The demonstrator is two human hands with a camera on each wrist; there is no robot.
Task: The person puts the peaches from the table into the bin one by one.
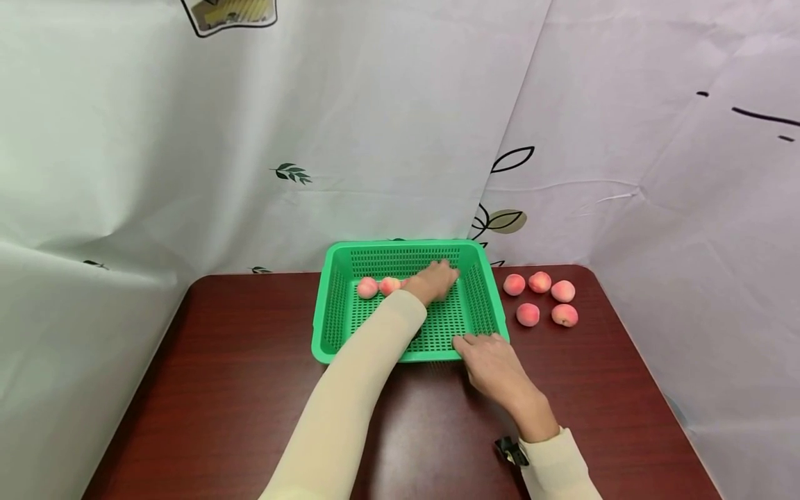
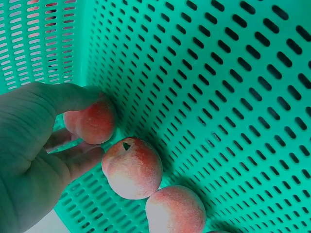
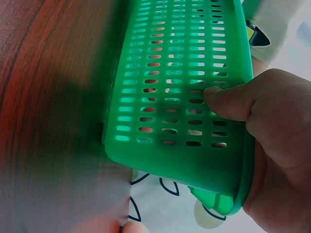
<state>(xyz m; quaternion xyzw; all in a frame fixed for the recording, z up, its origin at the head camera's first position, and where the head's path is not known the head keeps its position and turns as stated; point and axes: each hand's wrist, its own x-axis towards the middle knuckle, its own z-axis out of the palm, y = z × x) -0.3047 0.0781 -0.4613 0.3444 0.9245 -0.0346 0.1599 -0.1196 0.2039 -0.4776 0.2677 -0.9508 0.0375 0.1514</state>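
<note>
A green perforated plastic basket [image 1: 321, 305] stands at the back of the table. My left hand [image 1: 437, 280] reaches inside it toward the far right corner and holds a peach [image 2: 95, 122], thumb on top and fingers at the side. More peaches [image 2: 133, 170] lie in a row along the basket's long wall; in the head view the left hand and forearm hide part of that row. At the front right corner, my right hand [image 1: 496, 368] grips the basket rim, with its thumb [image 3: 228, 102] against the outer wall.
Several loose peaches [image 1: 528, 314] lie on the dark red-brown table [image 1: 250, 375], right of the basket. White patterned cloth [image 1: 375, 139] hangs behind the table and along both sides. A black strap-like item [image 1: 512, 451] sits at the right wrist.
</note>
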